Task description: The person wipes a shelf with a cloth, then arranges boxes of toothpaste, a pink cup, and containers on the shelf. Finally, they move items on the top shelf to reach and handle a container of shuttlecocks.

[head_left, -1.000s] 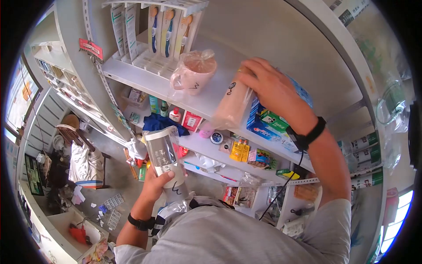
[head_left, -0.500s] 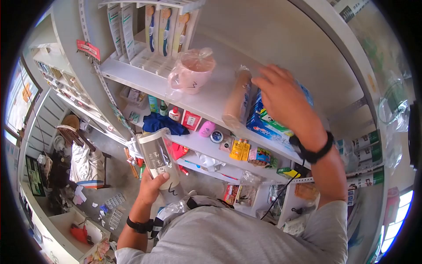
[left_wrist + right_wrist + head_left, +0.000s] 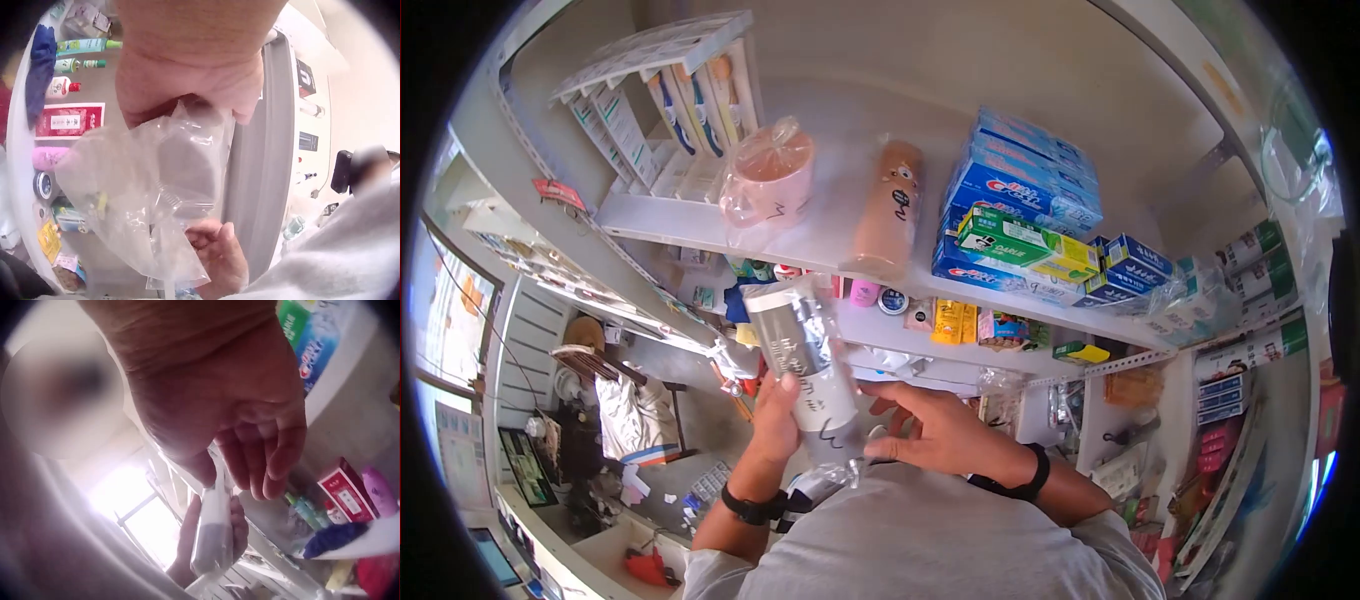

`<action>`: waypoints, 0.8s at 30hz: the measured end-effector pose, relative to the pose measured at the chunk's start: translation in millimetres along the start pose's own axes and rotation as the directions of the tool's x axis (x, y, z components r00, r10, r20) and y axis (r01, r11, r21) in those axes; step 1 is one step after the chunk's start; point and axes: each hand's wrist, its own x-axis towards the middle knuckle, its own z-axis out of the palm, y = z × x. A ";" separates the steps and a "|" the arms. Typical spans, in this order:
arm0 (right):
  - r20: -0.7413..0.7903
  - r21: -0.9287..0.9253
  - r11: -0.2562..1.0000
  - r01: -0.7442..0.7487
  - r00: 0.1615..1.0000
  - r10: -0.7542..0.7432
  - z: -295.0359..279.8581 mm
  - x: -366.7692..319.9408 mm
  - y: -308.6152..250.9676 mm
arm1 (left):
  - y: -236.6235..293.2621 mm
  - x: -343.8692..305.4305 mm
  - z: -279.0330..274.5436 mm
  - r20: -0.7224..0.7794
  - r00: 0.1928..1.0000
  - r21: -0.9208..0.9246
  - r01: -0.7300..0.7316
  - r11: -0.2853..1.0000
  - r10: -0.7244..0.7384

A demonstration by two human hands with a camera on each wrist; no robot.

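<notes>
My left hand (image 3: 776, 418) grips a grey-and-white cylindrical container (image 3: 808, 365) wrapped in a clear plastic bag, dark lettering on its side. The container leans at a slant in front of my chest. Loose bag plastic (image 3: 119, 194) spreads beyond the container's end in the left wrist view. My right hand (image 3: 935, 428) is beside the container's lower end, fingers loosely bent and thumb apart from them. In the right wrist view, that palm and its relaxed fingers (image 3: 254, 459) overlap the container's near end. A peach-coloured cylindrical container (image 3: 888, 215) in clear plastic lies on the upper shelf.
The upper shelf (image 3: 830, 232) also bears a bagged pink mug (image 3: 772, 175), a toothbrush rack (image 3: 650, 65) and stacked toothpaste boxes (image 3: 1015, 190). Small bottles and packets, including a yellow pack (image 3: 953, 321), line the lower shelf. A chair (image 3: 635, 415) stands at the left.
My right hand has left the peach container, which now lies on the shelf, and come down beside the grey-and-white one. The left hand keeps its grip; the head view has shifted.
</notes>
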 end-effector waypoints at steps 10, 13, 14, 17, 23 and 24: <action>-0.094 0.194 0.980 0.038 0.995 -0.019 5.1 -2.2 8.8 | -18.7 40.9 35.1 -0.180 0.983 -0.060 0.038 0.997 -0.048; -0.025 0.504 0.859 -0.089 0.993 0.117 4.8 1.5 9.9 | -23.2 45.8 24.6 -0.159 0.985 -0.092 0.046 0.995 -0.060; -0.026 0.550 0.832 -0.072 0.994 0.103 4.4 3.7 9.5 | -20.7 46.0 25.4 -0.145 0.989 -0.056 0.030 0.998 -0.038; -0.040 0.634 0.773 -0.034 0.996 0.077 -0.7 10.4 8.3 | -8.6 44.7 33.9 -0.074 0.997 0.061 -0.030 0.998 0.034; -0.120 0.644 0.765 0.006 0.988 0.093 -18.6 16.3 -3.8 | 8.0 42.8 14.7 -0.022 0.988 0.222 -0.147 0.964 0.155; -0.134 0.627 0.779 0.019 0.988 0.083 -22.7 14.7 -5.6 | 13.4 42.6 12.3 -0.046 0.980 0.217 -0.178 0.960 0.193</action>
